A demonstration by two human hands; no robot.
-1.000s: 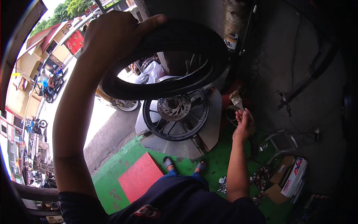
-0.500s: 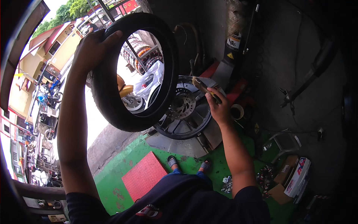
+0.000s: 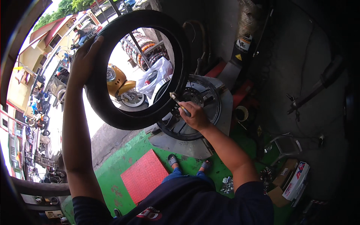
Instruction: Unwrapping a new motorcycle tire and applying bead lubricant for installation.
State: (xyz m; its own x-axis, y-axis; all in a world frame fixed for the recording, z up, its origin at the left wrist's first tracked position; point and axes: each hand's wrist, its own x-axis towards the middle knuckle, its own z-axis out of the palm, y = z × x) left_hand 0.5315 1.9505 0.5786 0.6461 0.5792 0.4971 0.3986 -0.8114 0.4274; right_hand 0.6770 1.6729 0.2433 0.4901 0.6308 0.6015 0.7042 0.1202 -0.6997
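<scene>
My left hand [image 3: 86, 62] grips the upper left side of a black motorcycle tyre [image 3: 129, 122], thumb over its edge. The tyre hangs upright in the air, facing me. In my right hand [image 3: 195, 117] is a paintbrush [image 3: 183, 109], its pale bristles up against or just in front of the tyre's lower right inner edge; contact is hard to tell. Behind and below the tyre, a black spoked wheel rim [image 3: 219, 103] with a brake disc lies on the grey metal bed of a tyre changer [image 3: 225, 95]. The tyre hides part of the rim.
A red checkered plate [image 3: 144, 176] lies on the green floor [image 3: 112, 187] by my feet. To the right are a tape roll [image 3: 241, 113], a small metal stand [image 3: 287, 146] and boxes [image 3: 296, 180]. A yellow scooter [image 3: 118, 80] and stacked tyres [image 3: 140, 47] show through the tyre's opening.
My right hand has brought the brush leftward and down to the tyre's lower right edge. The tyre has shifted slightly, with my left hand still on it.
</scene>
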